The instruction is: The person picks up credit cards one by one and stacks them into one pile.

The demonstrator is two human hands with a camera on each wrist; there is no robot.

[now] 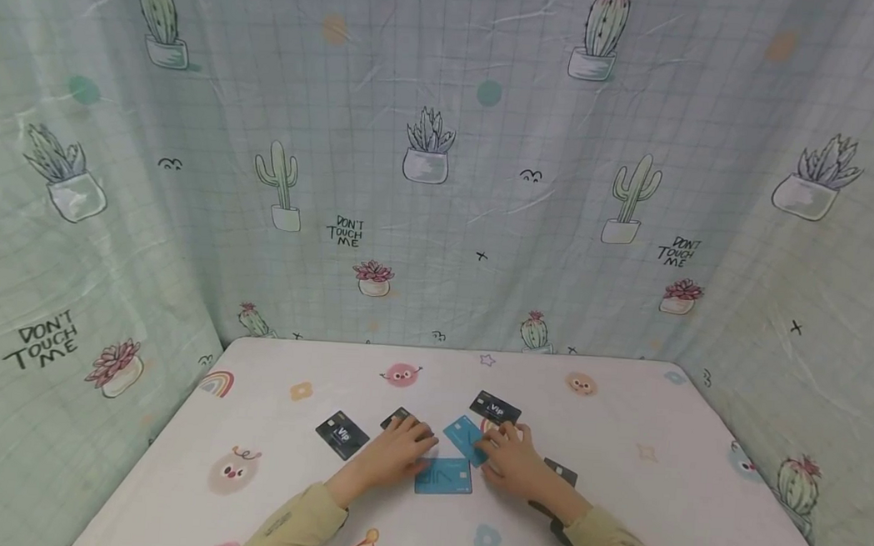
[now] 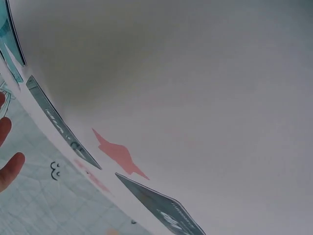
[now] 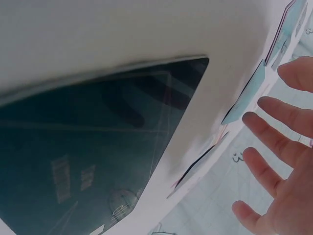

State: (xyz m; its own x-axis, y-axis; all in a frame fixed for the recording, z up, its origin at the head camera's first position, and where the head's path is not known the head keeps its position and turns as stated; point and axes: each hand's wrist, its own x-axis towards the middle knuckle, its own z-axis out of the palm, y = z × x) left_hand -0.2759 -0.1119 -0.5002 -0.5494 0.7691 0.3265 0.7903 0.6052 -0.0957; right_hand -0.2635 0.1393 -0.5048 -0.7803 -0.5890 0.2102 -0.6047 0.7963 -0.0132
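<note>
**A:** Where are the blue cards?

**B:** On the tabletop point(image 1: 694, 497), midway between its left and right edges: a straight blue card point(image 1: 445, 479), and a turned blue card point(image 1: 462, 432) nearer the far edge.

**A:** State of the fingers?

**B:** Right hand point(image 1: 513, 461): spread, at the turned card. Left hand point(image 1: 394, 452): fingers apart, above a black card point(image 1: 396, 415); contact cannot be told.

**A:** Handling?

**B:** Probably light, stiff, slippery. Hold by opposite edges; a flat card likely resists lifting.

Screened booth point(image 1: 196, 275), building type unclear: cactus-print cloth point(image 1: 486, 209) round three sides of cartoon-print tabletop point(image 1: 692, 522).
</note>
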